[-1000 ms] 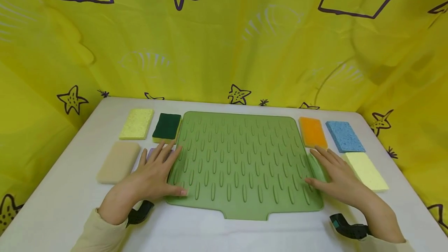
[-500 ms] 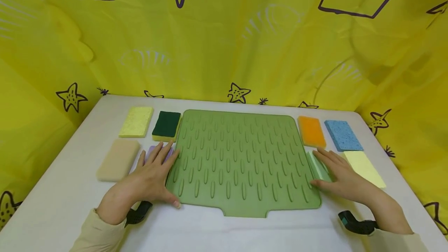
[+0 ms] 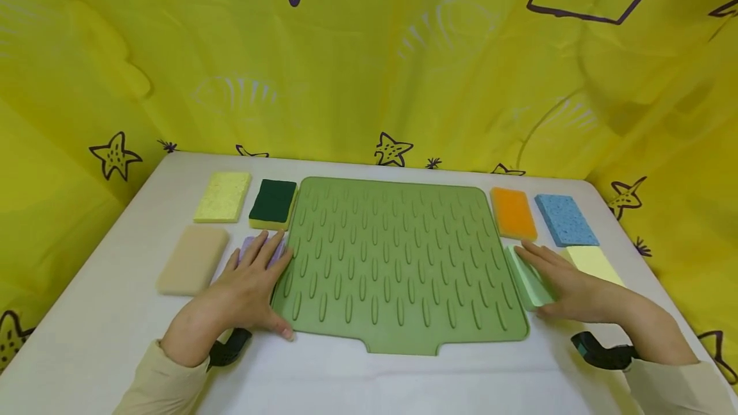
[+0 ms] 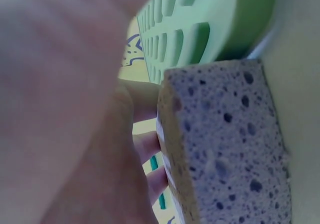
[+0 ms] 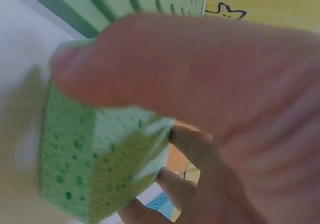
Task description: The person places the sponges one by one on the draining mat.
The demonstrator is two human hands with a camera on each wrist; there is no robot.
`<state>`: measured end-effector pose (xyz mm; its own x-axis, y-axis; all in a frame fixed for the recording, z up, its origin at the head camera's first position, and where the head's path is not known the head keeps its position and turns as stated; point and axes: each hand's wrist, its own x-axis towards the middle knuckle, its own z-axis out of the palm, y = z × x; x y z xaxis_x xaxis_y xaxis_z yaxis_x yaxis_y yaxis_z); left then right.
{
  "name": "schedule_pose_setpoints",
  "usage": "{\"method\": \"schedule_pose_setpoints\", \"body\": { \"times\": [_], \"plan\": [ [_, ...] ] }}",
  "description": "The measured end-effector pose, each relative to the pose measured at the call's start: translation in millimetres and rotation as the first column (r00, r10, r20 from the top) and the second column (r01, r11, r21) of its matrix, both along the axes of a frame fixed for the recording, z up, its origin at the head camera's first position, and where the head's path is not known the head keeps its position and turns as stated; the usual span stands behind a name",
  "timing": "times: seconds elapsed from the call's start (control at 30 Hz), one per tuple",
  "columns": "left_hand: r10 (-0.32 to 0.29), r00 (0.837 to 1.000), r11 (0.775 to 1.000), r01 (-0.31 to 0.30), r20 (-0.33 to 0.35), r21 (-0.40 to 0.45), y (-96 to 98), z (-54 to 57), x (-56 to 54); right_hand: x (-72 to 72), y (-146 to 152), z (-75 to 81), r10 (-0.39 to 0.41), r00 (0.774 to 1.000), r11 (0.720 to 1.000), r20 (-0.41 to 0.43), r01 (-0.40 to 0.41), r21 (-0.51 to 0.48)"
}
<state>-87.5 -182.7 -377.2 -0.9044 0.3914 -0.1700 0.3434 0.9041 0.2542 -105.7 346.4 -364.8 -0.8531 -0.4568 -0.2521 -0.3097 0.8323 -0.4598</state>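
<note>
My left hand (image 3: 248, 290) lies with fingers spread and extended over a purple sponge (image 3: 275, 255), its thumb off to the side by the green mat's (image 3: 375, 248) lower left corner. In the left wrist view, the pitted end of the purple sponge (image 4: 230, 144) sits close beside the mat, and the fingers reach its far edge. My right hand (image 3: 582, 290) is over a light green sponge (image 3: 526, 284) along the mat's right edge. In the right wrist view, the thumb crosses the light green sponge's (image 5: 120, 169) near corner and the other fingertips are at its far edge.
Left of the mat are a yellow sponge (image 3: 223, 197), a dark green scouring sponge (image 3: 273, 202) and a beige sponge (image 3: 193, 260). To the right lie an orange sponge (image 3: 513, 213), a blue sponge (image 3: 567, 219) and a pale yellow sponge (image 3: 594, 261). A yellow curtain (image 3: 346, 69) hangs behind.
My right hand has shifted right, its thumb leaving the mat for the light green sponge's near end, uncovering more of that sponge. The left thumb has come off the mat's surface toward its corner.
</note>
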Motion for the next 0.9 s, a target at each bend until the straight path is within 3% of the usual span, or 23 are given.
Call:
{"method": "schedule_pose_setpoints", "body": {
  "times": [0.3, 0.67, 0.9],
  "plan": [
    [-0.002, 1.000, 1.000, 0.002, -0.005, -0.010, 0.2, 0.0, -0.9, -4.4, -1.6, 2.8, 0.030, 0.994, 0.997, -0.105, -0.021, 0.080],
    [-0.001, 1.000, 1.000, 0.001, 0.001, -0.015, -0.5, 0.2, -1.0, -5.4, -4.3, -3.1, 0.002, 0.997, 0.997, -0.082, 0.004, 0.077],
    [-0.009, 1.000, 1.000, 0.009, -0.010, -0.014, 0.0, -0.2, -1.2, -6.2, -5.3, -2.7, 0.030, 0.984, 0.996, -0.178, -0.015, 0.087]
  ]
}}
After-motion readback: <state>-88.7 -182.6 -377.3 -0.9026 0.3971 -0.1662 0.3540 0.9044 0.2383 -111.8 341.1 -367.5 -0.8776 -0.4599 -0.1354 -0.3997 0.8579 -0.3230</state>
